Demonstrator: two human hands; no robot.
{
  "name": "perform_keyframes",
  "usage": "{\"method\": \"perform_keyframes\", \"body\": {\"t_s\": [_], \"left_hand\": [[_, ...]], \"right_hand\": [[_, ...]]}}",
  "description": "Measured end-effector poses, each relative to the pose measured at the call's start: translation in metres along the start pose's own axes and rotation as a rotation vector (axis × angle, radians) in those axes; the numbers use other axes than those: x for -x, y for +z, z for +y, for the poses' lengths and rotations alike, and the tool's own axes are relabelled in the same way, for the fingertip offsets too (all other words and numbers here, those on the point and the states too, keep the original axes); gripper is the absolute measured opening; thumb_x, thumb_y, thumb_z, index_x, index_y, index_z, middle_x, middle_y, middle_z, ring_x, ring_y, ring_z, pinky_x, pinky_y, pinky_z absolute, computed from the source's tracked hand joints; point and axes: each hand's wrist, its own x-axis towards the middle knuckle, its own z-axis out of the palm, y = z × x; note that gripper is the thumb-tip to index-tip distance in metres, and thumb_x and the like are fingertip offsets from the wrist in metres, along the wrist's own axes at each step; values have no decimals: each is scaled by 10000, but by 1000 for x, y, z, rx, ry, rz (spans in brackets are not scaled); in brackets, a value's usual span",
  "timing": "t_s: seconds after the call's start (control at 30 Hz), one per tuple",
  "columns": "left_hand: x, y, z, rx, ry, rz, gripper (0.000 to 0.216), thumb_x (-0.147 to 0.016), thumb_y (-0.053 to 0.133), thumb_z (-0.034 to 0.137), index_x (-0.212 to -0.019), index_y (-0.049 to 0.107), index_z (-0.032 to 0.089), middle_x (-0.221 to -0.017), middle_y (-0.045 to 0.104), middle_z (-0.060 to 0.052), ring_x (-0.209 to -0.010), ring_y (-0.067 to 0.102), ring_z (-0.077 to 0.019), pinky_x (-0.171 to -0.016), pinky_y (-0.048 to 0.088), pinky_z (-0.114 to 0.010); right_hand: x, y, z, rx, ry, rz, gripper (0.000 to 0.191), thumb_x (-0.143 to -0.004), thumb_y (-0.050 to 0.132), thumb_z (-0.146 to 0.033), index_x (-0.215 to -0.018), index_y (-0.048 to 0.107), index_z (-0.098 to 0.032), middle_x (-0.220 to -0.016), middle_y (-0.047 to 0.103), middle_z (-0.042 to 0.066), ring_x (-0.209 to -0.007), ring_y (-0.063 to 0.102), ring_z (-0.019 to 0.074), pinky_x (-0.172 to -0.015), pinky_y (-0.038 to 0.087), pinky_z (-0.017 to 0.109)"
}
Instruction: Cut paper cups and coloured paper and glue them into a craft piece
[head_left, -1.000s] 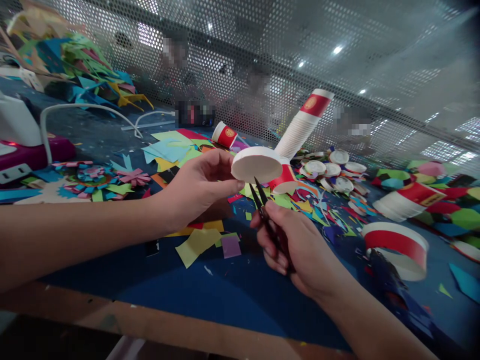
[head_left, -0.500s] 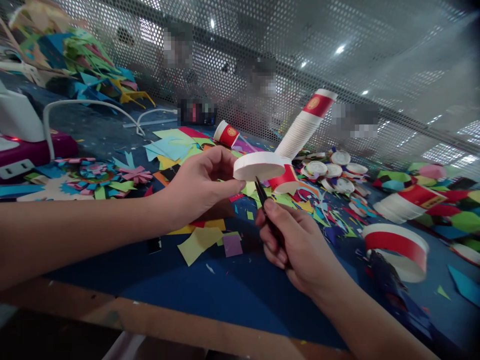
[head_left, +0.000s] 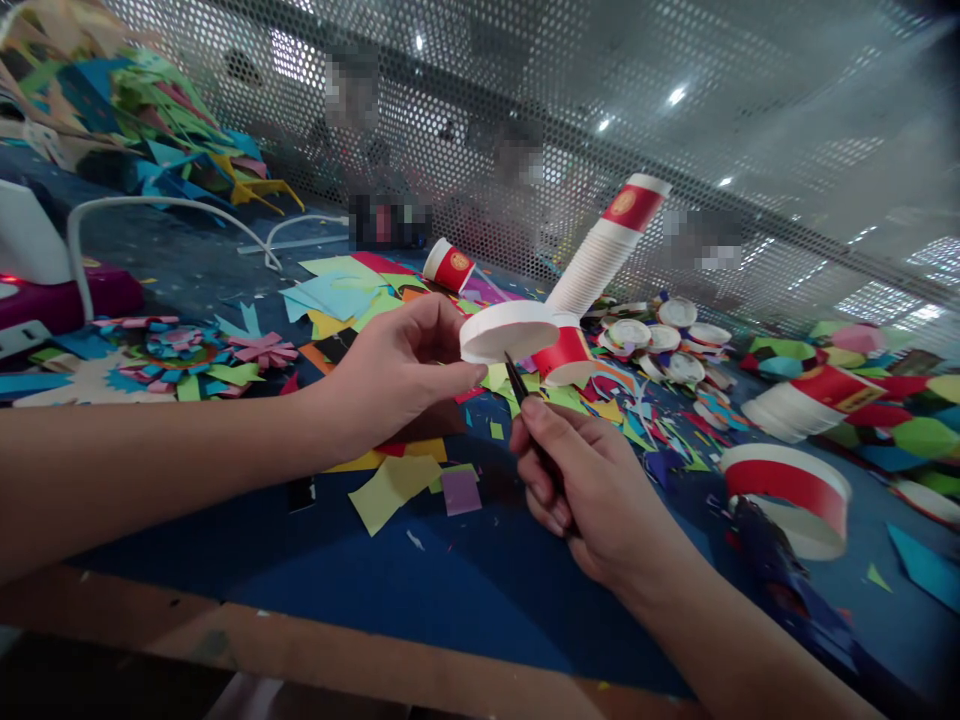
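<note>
My left hand (head_left: pixel 409 370) pinches the left edge of a white round paper cup bottom (head_left: pixel 510 330), a shallow disc with a low rim, held above the table and tilted. In my right hand (head_left: pixel 577 470) is a pair of slim black pointed tweezers (head_left: pixel 517 385), gripped with the thumb on top. Their tip overlaps the lower edge of the cup bottom; whether it touches is hard to tell. Just behind the disc are a red-and-white paper cup (head_left: pixel 566 355) and a leaning stack of paper cups (head_left: pixel 600 262).
Coloured paper scraps (head_left: pixel 394 490) lie across the blue table (head_left: pixel 465 590). To the right are a cut cup ring (head_left: pixel 787 480), a dark blue glue gun (head_left: pixel 795 590) and a cup stack (head_left: pixel 810 400). A white cable (head_left: pixel 172 200) runs at left; a perforated metal screen (head_left: pixel 480 120) stands behind.
The cup bottom, both hands and the whole scene sit slightly further left in view. The tweezers' tip now overlaps the disc's lower edge a little more. Both grips are unchanged.
</note>
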Motion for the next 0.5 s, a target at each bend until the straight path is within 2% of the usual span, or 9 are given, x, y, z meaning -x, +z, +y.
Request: {"method": "perform_keyframes", "body": {"t_s": [0.23,0.33,0.43,0.5], "left_hand": [[0,1,0,9,-5,-9,256,-673,779,240,-797,560,189,-799,630,22,-730,596,-133,-700,493,-277],[-1,0,1,8,-2,-15,250,-691,765,265,-812,560,191,-803,625,15,-780,613,-158,-725,498,-295],[-5,-5,0,-70,71,56,240,-714,749,275,-774,529,200,-796,612,12,-825,612,-173,-749,486,-301],[-10,-11,-1,-148,124,101,239,-734,749,283,-762,526,201,-777,608,13,-782,592,-160,-706,464,-284]], "right_hand": [[0,0,-1,3,5,8,445,-723,722,-577,-614,527,-192,-370,378,-103,-280,247,17,-280,220,130],[0,0,-2,-2,2,8,427,-739,713,-579,-655,572,-185,-385,395,-99,-284,258,20,-289,233,137],[0,-1,-1,-25,-20,5,458,-707,733,-617,-713,625,-172,-412,429,-89,-295,275,21,-297,243,145],[-1,-3,1,-14,-42,9,484,-686,748,-636,-726,642,-166,-418,437,-84,-295,283,21,-297,236,148]]}}
